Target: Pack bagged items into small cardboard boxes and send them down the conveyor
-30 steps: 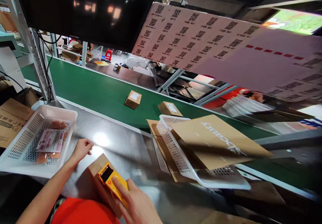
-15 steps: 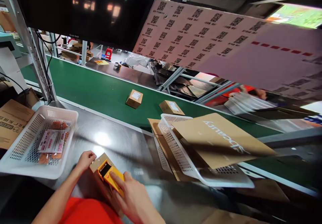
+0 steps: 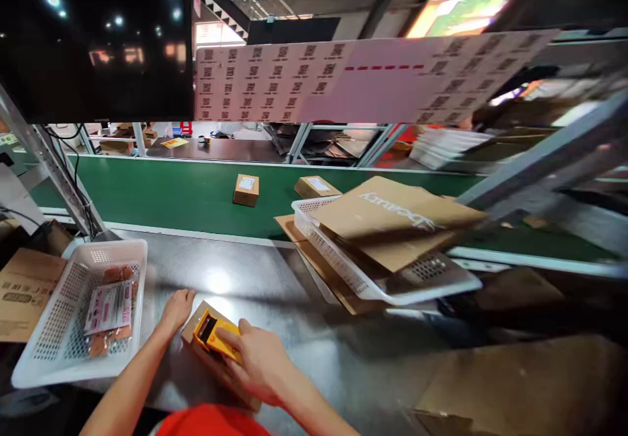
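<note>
My right hand is shut on a yellow handheld device with a dark window, pressing it onto a small flat cardboard box on the steel table. My left hand rests on the steel just left of that box, its fingertips close to the box's corner and holding nothing. To its left stands a white perforated plastic basket holding orange packets and a pink-printed leaflet.
A green conveyor belt carries two cardboard boxes past the table's far edge. A second white basket with flat printed cardboard sits at right. A sheet of QR labels hangs overhead, beside a dark monitor.
My left hand has moved right and closer to the box. The yellow device sits lower against the box, and the whole view has swung and levelled.
</note>
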A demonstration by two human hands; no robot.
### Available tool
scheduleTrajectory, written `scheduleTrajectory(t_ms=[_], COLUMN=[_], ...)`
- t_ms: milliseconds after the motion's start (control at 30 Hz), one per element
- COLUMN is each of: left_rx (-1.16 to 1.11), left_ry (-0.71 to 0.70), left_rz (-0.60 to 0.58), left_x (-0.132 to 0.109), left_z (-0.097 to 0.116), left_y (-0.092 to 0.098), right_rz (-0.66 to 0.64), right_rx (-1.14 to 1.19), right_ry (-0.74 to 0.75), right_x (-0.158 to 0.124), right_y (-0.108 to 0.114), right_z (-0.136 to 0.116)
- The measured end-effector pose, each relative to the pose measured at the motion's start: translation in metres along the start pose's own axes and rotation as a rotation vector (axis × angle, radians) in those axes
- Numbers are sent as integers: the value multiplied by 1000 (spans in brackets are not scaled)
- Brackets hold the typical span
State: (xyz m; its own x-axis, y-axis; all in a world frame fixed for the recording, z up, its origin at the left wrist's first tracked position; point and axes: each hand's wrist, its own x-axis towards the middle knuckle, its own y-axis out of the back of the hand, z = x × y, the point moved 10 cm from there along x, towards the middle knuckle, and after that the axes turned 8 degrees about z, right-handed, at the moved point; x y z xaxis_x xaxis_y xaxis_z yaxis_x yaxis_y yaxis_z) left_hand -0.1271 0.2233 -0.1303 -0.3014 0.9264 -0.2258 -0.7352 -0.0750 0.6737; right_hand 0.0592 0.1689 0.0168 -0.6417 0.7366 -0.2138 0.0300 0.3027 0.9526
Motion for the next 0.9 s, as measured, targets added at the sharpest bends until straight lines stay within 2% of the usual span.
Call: scheduleTrajectory(t_ms=[67,133,267,400,533,667,733,800,900], left_rx=[29,69,187,288,346,385,408,433,462], left_ry=[-41,-65,-60,-36,-17,-18,-23,-30,-45], left_rz=[-55,-119,-151,-121,-98,-99,-110,-117,-111], left_x=[3,1,-5,-9,-11,-11,-10,-10,-9], left_z=[22,35,38,36,35,35,35,36,40], left_y=[-10,-22,-25,-16,-14,-15,-15,-15,-13], right_rz=[13,33,22,-49,-65,-70,-99,-142,-136], right_rx=[-8,-31,-40,11,46,149,165,138,81], right_ry=[0,7,34,36,-39,-222,-294,-305,-246], right_x=[-2,-3,-4,-29,-101,-189,-216,-219,-185], right_y=[6,15,28,22,1,-30,-48,-68,-92], right_z=[-2,-6,-10,10,58,122,143,148,131])
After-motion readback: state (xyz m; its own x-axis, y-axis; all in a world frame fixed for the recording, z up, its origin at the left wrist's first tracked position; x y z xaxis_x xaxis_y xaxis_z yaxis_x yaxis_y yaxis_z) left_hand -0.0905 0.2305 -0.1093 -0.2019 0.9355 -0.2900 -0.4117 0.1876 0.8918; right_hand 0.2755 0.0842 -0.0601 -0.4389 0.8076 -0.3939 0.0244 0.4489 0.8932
